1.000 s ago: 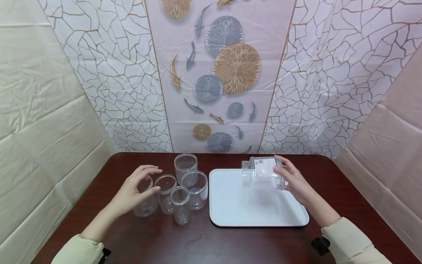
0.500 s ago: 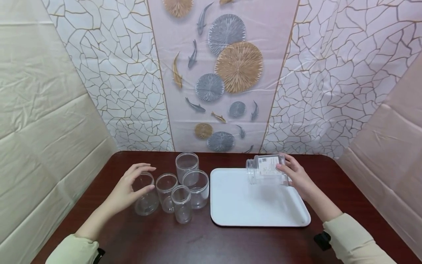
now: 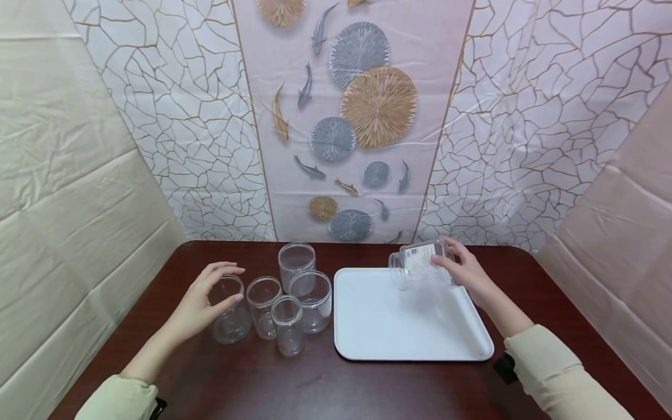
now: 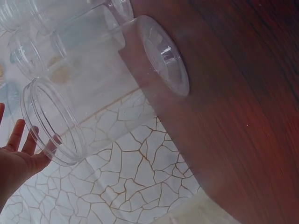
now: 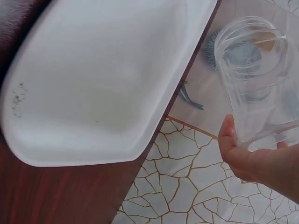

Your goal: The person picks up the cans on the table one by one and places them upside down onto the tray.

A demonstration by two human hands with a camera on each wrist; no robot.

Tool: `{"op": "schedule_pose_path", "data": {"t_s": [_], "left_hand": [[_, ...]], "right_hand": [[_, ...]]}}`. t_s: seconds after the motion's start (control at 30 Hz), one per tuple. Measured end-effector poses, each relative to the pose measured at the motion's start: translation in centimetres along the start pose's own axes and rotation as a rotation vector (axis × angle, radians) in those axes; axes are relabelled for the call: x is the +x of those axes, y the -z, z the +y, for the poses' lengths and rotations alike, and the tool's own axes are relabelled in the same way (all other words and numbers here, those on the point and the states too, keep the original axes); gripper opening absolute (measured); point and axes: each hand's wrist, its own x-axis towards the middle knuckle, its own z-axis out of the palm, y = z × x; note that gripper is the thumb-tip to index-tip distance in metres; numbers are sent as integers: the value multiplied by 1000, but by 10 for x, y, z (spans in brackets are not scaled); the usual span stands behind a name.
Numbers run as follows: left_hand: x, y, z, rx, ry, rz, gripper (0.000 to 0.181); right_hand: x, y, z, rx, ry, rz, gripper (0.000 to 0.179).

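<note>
My right hand (image 3: 464, 269) grips a clear plastic jar (image 3: 420, 261) by its base end, thumb at its white label. The jar is held on its side above the back of a white tray (image 3: 367, 338), its mouth facing left and a little down. In the right wrist view, the jar (image 5: 254, 88) looks see-through with nothing visible inside. Beside the leftmost of several upright clear jars (image 3: 233, 321), my left hand (image 3: 198, 300) hovers with spread, loosely bent fingers. Through that jar's rim (image 4: 56, 123) the left wrist view shows some fingertips; whether they touch is hard to tell.
To the right of the leftmost jar stand a medium jar (image 3: 265, 309), a narrow jar (image 3: 288, 329), a wide jar (image 3: 315, 303) and a back jar (image 3: 295, 262), close together. The tray lies just right of them on a dark red-brown table (image 3: 315, 391). Patterned cloth (image 3: 341, 175) hangs behind.
The jar in my right hand has risen slightly, its base end tipping up and its mouth down. My left hand has drawn a little left. The standing jars and tray stay put.
</note>
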Motion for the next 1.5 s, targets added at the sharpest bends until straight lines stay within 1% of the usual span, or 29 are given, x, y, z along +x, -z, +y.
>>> {"op": "schedule_pose_path", "data": {"t_s": [0.1, 0.27, 0.37, 0.57, 0.73, 0.87, 1.0, 1.37, 1.5], "left_hand": [[0, 0, 0, 1, 2, 0, 48], [-1, 0, 1, -1, 1, 5, 48], [-1, -1, 1, -5, 1, 2, 48], [-2, -2, 2, -9, 9, -1, 48], [-4, -1, 3, -5, 26, -5, 46], [-5, -1, 2, 7, 37, -13, 45], [-3, -2, 1, 4, 30, -18, 45], [0, -4, 2, 17, 35, -38, 44], [-2, -2, 1, 24, 38, -36, 45]], "right_hand": [[3, 1, -1, -42, 15, 14, 76], [9, -2, -6, -116, 92, 28, 76], [13, -5, -10, -175, 108, 42, 75], [20, -7, -17, -273, 80, 48, 74], [23, -5, -21, -385, 64, 54, 72], [27, -2, -21, -429, 58, 67, 70], [31, 1, -20, -477, 54, 76, 70], [42, -2, -20, -594, -57, 52, 70], [45, -1, -18, -626, -87, 34, 72]]}}
